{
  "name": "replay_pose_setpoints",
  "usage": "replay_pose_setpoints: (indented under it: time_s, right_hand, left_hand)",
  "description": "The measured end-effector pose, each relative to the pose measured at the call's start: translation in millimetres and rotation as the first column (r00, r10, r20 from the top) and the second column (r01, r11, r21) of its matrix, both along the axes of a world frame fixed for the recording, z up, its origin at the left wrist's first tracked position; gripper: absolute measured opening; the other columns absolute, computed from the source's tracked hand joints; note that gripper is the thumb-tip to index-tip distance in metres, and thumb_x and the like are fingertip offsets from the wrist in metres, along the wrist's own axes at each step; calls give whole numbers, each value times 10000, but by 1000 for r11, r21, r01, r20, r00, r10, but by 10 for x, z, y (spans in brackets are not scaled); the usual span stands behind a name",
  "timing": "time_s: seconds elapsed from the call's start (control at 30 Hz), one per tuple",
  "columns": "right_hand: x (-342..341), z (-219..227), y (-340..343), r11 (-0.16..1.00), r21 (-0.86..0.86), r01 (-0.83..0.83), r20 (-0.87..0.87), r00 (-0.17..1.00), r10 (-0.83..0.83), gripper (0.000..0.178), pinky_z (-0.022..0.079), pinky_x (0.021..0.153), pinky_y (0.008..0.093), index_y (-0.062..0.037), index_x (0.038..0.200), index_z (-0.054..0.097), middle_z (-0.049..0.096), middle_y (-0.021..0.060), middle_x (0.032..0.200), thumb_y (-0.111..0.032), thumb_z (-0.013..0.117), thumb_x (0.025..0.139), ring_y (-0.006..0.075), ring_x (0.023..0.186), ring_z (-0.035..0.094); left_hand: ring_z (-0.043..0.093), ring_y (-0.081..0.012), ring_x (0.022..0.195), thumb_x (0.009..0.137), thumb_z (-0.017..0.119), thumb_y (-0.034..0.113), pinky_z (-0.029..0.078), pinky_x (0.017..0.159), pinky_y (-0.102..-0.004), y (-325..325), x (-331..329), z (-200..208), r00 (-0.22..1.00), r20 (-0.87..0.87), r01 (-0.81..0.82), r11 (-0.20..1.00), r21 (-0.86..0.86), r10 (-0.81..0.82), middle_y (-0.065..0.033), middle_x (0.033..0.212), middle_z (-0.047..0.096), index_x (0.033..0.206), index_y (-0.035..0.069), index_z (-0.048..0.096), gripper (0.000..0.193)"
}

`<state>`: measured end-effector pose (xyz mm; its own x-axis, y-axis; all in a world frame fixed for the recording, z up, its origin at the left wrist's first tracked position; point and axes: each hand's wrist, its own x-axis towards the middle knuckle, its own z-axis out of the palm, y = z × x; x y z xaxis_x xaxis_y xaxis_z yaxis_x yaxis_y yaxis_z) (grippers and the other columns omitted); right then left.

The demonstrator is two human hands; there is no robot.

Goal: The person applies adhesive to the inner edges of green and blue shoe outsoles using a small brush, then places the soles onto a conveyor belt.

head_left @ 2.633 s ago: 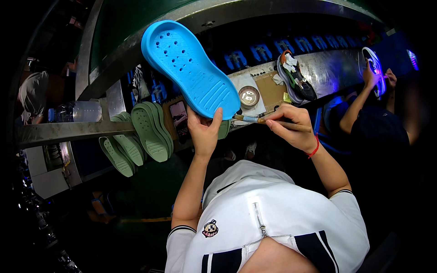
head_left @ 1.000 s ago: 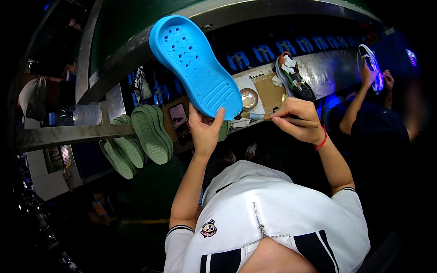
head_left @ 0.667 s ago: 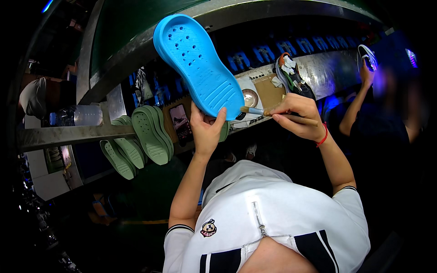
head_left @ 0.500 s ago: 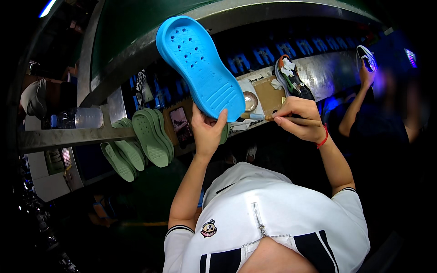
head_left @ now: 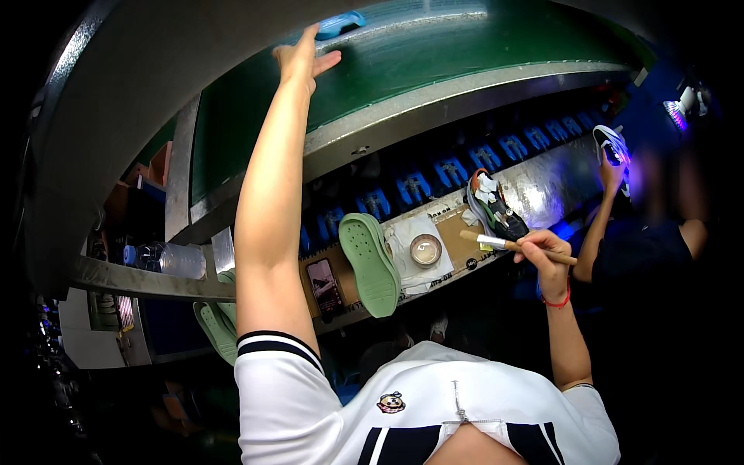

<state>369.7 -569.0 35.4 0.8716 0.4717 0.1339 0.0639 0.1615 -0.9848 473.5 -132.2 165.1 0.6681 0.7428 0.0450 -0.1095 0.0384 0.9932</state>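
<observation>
My left hand [head_left: 301,63] reaches far up over the green surface, its thumb spread wide. Its fingertips meet the near left end of a blue shoe sole [head_left: 341,25]; whether they still press on it cannot be made out. Lower right, my right hand [head_left: 546,260] holds a paintbrush [head_left: 508,245] by its wooden handle, the pale bristles pointing left. Left of the bristles a small round dish [head_left: 425,249] rests on white paper [head_left: 411,280]. Beside that paper lies a green shoe sole [head_left: 370,267].
A metal rail [head_left: 434,94] edges the green surface [head_left: 480,50]. On the lower ledge are a phone [head_left: 324,287] and a shoe [head_left: 502,213]; blue holders [head_left: 451,170] line up behind. More green soles [head_left: 215,329] and a bottle [head_left: 167,259] are at left. A co-worker's hand [head_left: 612,172] holds a shoe.
My left hand has carried the blue sole up and away onto the green surface, its thumb now spread. My right hand has moved slightly down with the brush, away from the sole.
</observation>
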Motion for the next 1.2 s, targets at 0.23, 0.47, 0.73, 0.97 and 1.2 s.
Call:
replay_pose_setpoints:
  time_s: [0.23,0.47,0.73,0.97,1.2]
  right_hand:
    - [-322,-474,-94,990,-132,-55,-205,978,27,99,483,613,208,43,886,642,652,104,759,-42,610,845,124,658,617]
    - [-513,-711,176,973,-85,-213,-351,921,171,100,481,597,206,34,889,641,648,81,759,-56,613,855,111,663,617]
    - [-548,-725,319,945,-112,-307,-375,894,246,104,494,620,208,34,876,636,648,70,772,-66,629,849,104,680,618]
    - [-483,-717,151,968,-84,-237,-378,906,189,110,498,612,208,38,870,637,656,80,794,-70,630,848,103,675,620]
    - [-463,-412,173,982,-15,-188,-294,940,175,116,499,625,206,48,883,625,657,104,818,-63,618,852,107,692,621]
  left_hand:
    - [541,-126,789,728,684,-23,469,544,-203,-1241,-1758,-1642,942,-48,268,660,702,-332,-106,1148,421,1177,28,386,541]
    - [530,-166,672,677,793,256,480,656,-310,-1389,-3430,-3448,724,-689,232,952,199,-33,-69,805,560,953,-13,519,472]
    - [596,-238,710,827,643,184,478,684,-347,-1328,-3431,-3440,712,-702,327,874,360,23,-129,797,576,916,-21,522,254]
    - [584,-172,959,916,497,55,457,846,-279,-1402,-3576,-2581,966,-177,157,971,-182,-189,-108,1072,589,1248,21,357,362]
    - [491,-198,1141,812,573,-71,445,921,-329,-1790,-3255,-1898,922,-50,342,869,-358,-384,-113,1273,444,1336,10,271,611]
